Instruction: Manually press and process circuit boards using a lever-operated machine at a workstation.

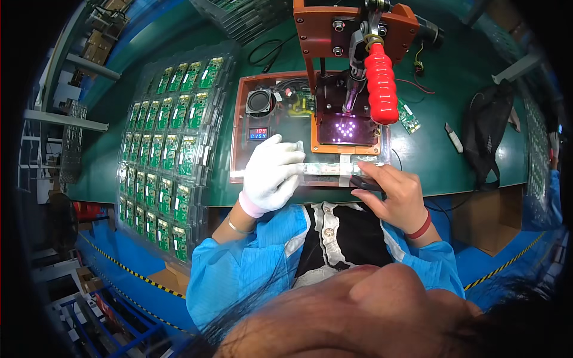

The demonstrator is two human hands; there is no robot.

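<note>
In a white glove, my left hand (271, 176) rests at the front left of the test fixture, fingers curled together at the end of a pale strip (322, 169); what they hold is hidden. My bare right hand (397, 194) is at the strip's right end, with a small black piece (365, 183) between thumb and fingers. Just beyond the hands stands the orange-framed test fixture (307, 30) with a red ribbed lever handle (382, 86) hanging down. Below its clamp, a dark purple-tinted plate (334, 104) shows a lit pattern of dots (345, 129).
Left of the fixture lies a clear tray (206, 155) holding rows of green circuit boards (156, 149). A speaker (259, 102) and a small digital meter (258, 133) sit in the fixture's base. To the right are a loose circuit board (409, 119), a utility knife (453, 138) and a black bag (486, 131).
</note>
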